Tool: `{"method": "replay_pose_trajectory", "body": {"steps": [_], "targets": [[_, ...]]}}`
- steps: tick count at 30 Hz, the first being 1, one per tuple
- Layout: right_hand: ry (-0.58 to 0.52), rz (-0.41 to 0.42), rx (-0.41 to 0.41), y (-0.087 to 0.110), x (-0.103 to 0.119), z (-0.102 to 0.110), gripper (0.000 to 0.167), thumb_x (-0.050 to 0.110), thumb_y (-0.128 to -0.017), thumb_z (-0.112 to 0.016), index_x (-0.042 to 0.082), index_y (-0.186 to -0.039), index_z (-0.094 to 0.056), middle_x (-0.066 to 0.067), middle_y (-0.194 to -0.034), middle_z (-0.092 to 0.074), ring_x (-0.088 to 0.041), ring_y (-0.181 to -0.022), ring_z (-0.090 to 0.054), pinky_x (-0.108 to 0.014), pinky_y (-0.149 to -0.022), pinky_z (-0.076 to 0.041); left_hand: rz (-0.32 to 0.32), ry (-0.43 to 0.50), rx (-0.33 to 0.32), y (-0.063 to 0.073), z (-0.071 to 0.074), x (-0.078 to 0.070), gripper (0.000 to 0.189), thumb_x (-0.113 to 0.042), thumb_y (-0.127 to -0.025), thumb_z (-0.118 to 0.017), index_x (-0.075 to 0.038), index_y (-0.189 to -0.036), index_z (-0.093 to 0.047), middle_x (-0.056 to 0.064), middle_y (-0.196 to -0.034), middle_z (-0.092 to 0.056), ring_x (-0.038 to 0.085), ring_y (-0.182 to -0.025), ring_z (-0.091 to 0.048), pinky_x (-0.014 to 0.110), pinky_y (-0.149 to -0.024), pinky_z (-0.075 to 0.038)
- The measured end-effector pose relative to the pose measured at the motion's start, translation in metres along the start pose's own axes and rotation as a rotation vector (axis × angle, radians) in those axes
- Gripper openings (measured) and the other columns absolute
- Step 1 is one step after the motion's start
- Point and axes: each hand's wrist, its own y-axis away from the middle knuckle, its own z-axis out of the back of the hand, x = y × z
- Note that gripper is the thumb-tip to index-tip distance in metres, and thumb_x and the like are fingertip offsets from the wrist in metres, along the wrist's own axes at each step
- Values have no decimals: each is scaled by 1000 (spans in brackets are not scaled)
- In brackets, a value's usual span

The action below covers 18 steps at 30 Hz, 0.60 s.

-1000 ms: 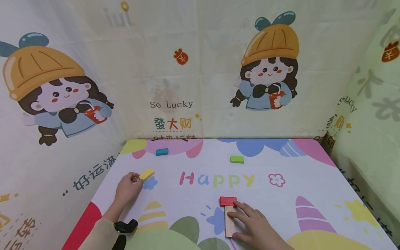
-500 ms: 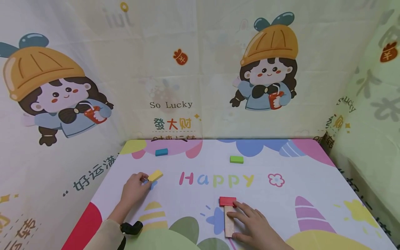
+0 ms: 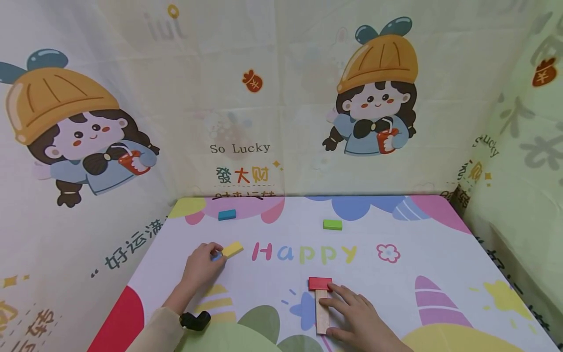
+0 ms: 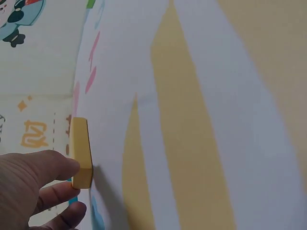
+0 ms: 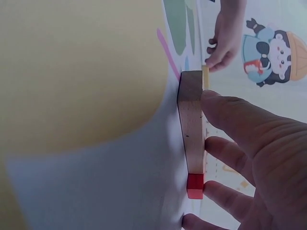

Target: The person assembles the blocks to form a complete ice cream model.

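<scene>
In my left hand point(image 3: 202, 266), a yellow block point(image 3: 232, 250) is pinched by one end between thumb and fingers; the left wrist view shows the yellow block point(image 4: 81, 143) just off the tabletop, its shadow beside it. On the table, a red block point(image 3: 320, 283) lies crosswise against the far end of a long plain wooden block point(image 3: 322, 313), making a T. My right hand point(image 3: 362, 318) rests its fingertips on these two, the thumb near the wooden block's near end. In the right wrist view, the fingers point(image 5: 230, 155) touch the wooden block point(image 5: 193, 134) without wrapping round it.
A blue block point(image 3: 227, 215) lies at the table's back left and a green block point(image 3: 332, 225) at the back, right of centre. The printed tabletop point(image 3: 281, 230) ends at a cloth wall point(image 3: 299, 171) behind, with cloth on both sides.
My left hand has moved right, carrying the yellow block from over the blue printed star toward the word "Happy". The right hand and the blocks under it have stayed put.
</scene>
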Motion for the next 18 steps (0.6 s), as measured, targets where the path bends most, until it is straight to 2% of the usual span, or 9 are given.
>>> {"method": "replay_pose_trajectory", "body": {"steps": [8, 18], "targets": [[-23, -20, 37, 0, 2, 4, 57, 47, -84, -82, 35, -136, -63, -8, -151, -54, -37, -137, -50, -68, -101, -44, 10, 37, 36, 1, -8, -23, 29, -28, -90, -76, -12, -114, -72, 5, -99, -62, 21, -86, -54, 38, -80, -48], [-14, -28, 52, -1, 2, 3, 58, 48, -84, -82, 35, -137, -63, -8, -151, -54, -37, -138, -50, -67, -102, -44, -26, 97, 77, 0, -19, -42, 26, -25, -90, -78, -15, -113, -72, 3, -99, -62, 19, -87, -54, 37, -81, -52]]}}
